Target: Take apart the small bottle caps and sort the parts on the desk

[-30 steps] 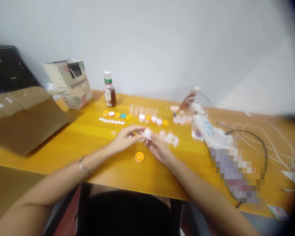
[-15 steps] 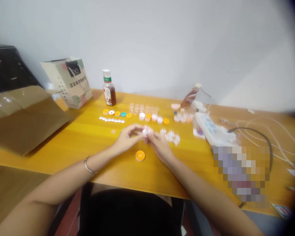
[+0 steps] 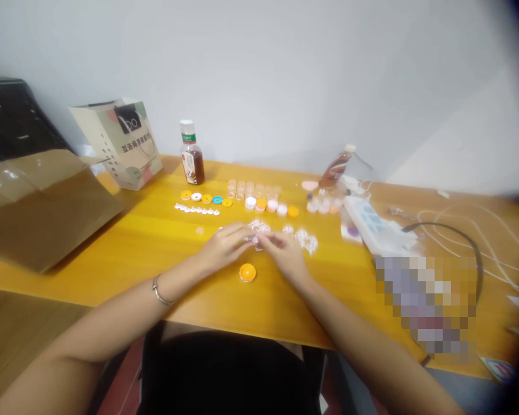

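Note:
My left hand [image 3: 224,246] and my right hand [image 3: 285,255] meet fingertip to fingertip over the yellow table [image 3: 155,253]. Both pinch a small clear plastic piece [image 3: 256,238] between them. An orange round cap [image 3: 247,272] lies just below the hands. A heap of small clear pieces [image 3: 305,237] lies right of my right hand. A silver bracelet [image 3: 159,291] circles my left wrist.
Behind the hands stand rows of coloured caps [image 3: 206,199], small clear cups [image 3: 253,190] and tiny white pieces [image 3: 197,210]. A brown drink bottle [image 3: 192,154], a paper bag [image 3: 120,144], an open cardboard box [image 3: 38,202], a power strip [image 3: 371,225] and cables [image 3: 466,230] ring the table.
The hands have sunk a little toward the table and closer to the orange cap, still pinching the clear piece. The camera has shifted slightly.

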A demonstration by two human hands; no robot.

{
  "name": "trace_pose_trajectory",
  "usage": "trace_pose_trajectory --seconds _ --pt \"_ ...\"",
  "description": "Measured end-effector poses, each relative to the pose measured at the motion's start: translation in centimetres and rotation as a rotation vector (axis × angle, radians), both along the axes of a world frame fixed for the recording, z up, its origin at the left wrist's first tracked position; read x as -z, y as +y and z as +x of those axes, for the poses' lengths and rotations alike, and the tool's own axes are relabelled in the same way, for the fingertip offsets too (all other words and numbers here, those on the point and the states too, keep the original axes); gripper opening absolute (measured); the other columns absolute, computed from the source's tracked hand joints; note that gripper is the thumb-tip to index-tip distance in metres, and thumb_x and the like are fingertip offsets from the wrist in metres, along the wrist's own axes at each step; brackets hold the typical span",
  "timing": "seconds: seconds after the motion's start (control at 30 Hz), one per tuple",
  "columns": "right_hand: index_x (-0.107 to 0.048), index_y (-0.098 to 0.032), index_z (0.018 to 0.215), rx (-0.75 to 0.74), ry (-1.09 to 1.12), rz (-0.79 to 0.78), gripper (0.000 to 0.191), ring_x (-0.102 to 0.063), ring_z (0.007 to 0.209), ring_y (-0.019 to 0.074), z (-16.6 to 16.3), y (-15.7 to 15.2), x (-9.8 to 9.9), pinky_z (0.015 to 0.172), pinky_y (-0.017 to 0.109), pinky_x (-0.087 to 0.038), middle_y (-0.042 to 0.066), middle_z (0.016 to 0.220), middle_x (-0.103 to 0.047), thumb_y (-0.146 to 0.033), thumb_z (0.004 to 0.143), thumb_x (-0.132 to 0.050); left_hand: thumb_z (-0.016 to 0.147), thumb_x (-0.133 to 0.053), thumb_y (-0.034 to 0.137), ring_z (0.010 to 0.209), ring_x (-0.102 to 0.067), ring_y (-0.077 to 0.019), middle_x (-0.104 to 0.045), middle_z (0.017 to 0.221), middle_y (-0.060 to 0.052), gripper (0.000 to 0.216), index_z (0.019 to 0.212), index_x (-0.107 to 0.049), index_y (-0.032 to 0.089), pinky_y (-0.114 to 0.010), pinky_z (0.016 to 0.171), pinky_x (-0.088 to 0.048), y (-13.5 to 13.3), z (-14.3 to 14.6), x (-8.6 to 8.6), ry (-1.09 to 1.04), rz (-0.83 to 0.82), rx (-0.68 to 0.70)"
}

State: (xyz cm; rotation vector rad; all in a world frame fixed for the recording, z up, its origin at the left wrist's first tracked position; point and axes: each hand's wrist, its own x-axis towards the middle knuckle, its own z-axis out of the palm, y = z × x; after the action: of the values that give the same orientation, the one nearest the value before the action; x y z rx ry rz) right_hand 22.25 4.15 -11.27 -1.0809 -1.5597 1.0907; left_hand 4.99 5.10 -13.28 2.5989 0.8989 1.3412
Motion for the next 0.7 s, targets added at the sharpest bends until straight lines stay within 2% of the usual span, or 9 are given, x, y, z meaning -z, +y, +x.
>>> trace_pose_trajectory --seconds 0.2,0.4,0.5,0.7 --pt "-0.068 -0.015 0.072 0.003 -0.047 0.005 0.016 -0.065 0.067 0.0166 -0.12 0.11 0.16 0.067 0.028 -0.052 0.003 0.072 -0.071 -0.028 0.072 -0.058 0.086 -0.049 0.018 0.082 -0.058 -0.0145 -0.063 0.089 -0.008 0.016 0.097 -0.059 0.015 -0.028 0.075 -0.049 -0.23 0.17 0.25 0.082 0.032 -0.03" --pt "-0.066 -0.015 0.069 0.053 -0.016 -0.025 0.015 -0.066 0.067 0.0172 -0.14 0.22 0.03 0.066 0.028 -0.053 0.003 0.066 -0.07 -0.025 0.071 -0.056 0.083 -0.052 0.016 0.083 -0.06 -0.015 -0.064 0.088 -0.008 0.015 0.097 -0.059 0.015 -0.028 0.075 -0.05 -0.43 0.36 0.05 -0.013 -0.016 -0.005" --pt "-0.066 -0.015 0.072 0.034 0.048 -0.087 0.017 -0.066 0.064 0.0162 -0.1 0.47 0.2 0.064 0.027 -0.053 0.003 0.067 -0.07 -0.028 0.072 -0.056 0.082 -0.053 0.017 0.083 -0.06 -0.0147 -0.064 0.088 -0.008 0.015 0.096 -0.059 0.015 -0.029 0.076 -0.05 -0.27 0.3 -0.02 -0.12 -0.122 0.03" --pt "-0.059 -0.016 0.081 -0.029 0.236 -0.152 0.024 -0.067 0.061 0.0156 -0.05 0.94 1.02 0.063 0.028 -0.053 0.002 0.068 -0.07 -0.037 0.069 -0.064 0.076 -0.06 0.023 0.084 -0.061 -0.0151 -0.064 0.09 -0.007 0.018 0.092 -0.061 0.014 -0.029 0.075 -0.052 0.21 0.36 0.29 -0.391 -0.496 0.07"
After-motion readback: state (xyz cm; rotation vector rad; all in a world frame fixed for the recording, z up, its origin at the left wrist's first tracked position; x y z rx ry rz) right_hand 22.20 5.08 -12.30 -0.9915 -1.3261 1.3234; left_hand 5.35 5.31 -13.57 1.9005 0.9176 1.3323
